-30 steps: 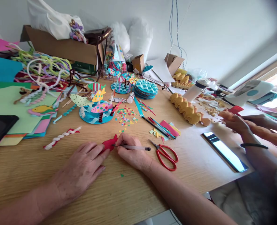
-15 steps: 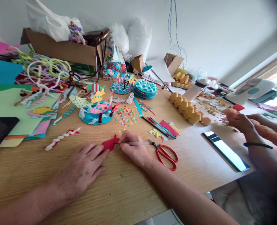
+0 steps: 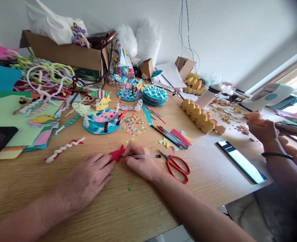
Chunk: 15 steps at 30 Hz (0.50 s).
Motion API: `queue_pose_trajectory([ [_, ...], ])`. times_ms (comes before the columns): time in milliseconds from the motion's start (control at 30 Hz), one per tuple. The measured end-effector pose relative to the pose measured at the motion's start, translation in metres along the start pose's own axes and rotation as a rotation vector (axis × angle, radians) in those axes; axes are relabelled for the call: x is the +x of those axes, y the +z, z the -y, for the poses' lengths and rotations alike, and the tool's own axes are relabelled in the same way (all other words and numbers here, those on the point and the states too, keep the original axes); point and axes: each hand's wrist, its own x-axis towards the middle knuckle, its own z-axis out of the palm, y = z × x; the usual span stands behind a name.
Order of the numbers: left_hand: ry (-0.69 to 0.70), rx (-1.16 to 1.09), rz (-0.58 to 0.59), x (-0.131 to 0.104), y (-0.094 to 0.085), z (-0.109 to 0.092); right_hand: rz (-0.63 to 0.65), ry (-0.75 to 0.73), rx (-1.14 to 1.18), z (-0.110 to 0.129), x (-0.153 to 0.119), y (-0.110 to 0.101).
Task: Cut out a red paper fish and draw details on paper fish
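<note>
A small red paper fish (image 3: 117,154) lies on the wooden table, its tail pointing away from me. My left hand (image 3: 89,174) rests palm down with outstretched fingers, the fingertips pressing the fish's near end against the tabletop. In my right hand (image 3: 140,161) is a slim pen with a clear barrel (image 3: 148,156), its dark tip at the fish's right side by the tail. Red-handled scissors (image 3: 178,167) lie just right of the pen, blades pointing toward the pen's end. Beyond the fish are scattered paper dots (image 3: 134,125) in several colours.
Decorated paper fish stand on a blue wavy base (image 3: 101,126). Colored pencils (image 3: 173,136), a phone (image 3: 241,162) and an egg-carton strip (image 3: 198,116) lie to the right. A co-worker's hands (image 3: 264,131) hold carton and scissors. Colored sheets (image 3: 12,117) and a twisted white pipe cleaner (image 3: 65,150) lie left.
The pen tip has moved slightly left and nearer along the fish, with my right hand shifting a little. Dark-handled scissors now show in the co-worker's hand.
</note>
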Motion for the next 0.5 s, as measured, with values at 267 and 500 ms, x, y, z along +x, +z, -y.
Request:
queue_pose_trajectory([
  [267, -0.005, -0.014, -0.05, -0.0052, 0.0087, 0.0011, -0.002, -0.03, -0.03, -0.0023, 0.0001, 0.0026],
  [500, -0.034, -0.038, -0.044, -0.0068, 0.0104, 0.0004, 0.003, -0.035, -0.039, -0.0028, -0.0003, 0.0028],
])
